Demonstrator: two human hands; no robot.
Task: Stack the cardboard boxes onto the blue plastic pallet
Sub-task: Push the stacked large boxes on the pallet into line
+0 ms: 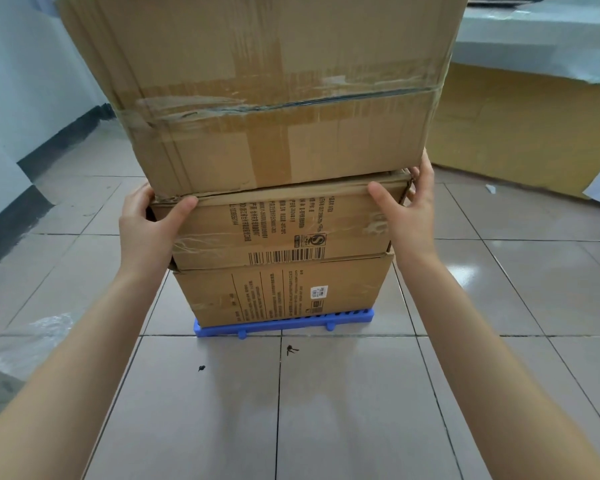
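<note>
Three cardboard boxes stand in one column on the blue plastic pallet [284,323], which rests on the tiled floor [343,410]. Starting at the left, the left hand [146,223] wraps the left corner of the middle box [281,230], thumb on the near face and fingers around the side. At centre, the bottom box [278,292] sits squarely on the pallet, and the top box [257,91], the largest and bound with clear tape, overhangs the middle box on both sides. At the right, the right hand [409,209] grips the opposite corner of the middle box, thumb forward, with its fingertips close under the top box's lower edge. Both hands are thus well apart and clamped on the middle box; whether the fingers also touch the top box probably cannot be settled from this angle. The step in hand appears to be squaring the stack. Apply equal inward pressure at both corners and shift the middle box in small increments. Keep the overhanging top box centred, since an abrupt push may tip it. Align the near faces flush before releasing.
</note>
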